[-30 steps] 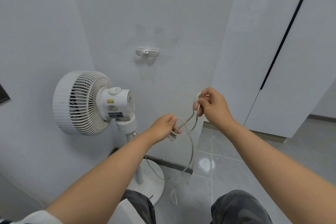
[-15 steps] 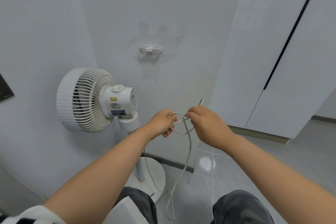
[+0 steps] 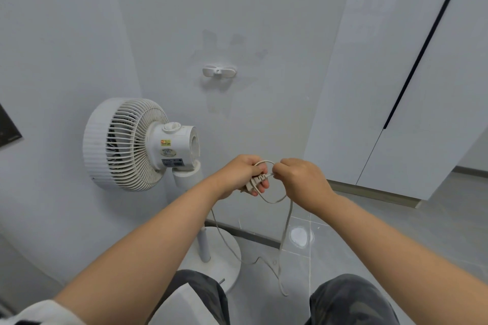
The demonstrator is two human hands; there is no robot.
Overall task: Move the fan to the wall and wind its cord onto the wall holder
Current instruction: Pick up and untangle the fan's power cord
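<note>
White fan (image 3: 124, 144) faces left; left hand (image 3: 241, 174) grips plug (image 3: 257, 181), right hand (image 3: 303, 179) pinches cord (image 3: 286, 224)

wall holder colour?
White. The wall holder shows best in the head view.

— We see a fan (image 3: 124, 144) of white plastic, with thin ribs.
— Yes, and its cord (image 3: 287, 219) looks smooth and rubbery to us.
— We see a wall holder (image 3: 219, 71) of shiny white plastic on a dull, matt wall (image 3: 264, 8).
— We also see glossy cupboard doors (image 3: 356, 74), shiny floor tiles (image 3: 396, 232) and cloth trousers (image 3: 351, 301).
</note>
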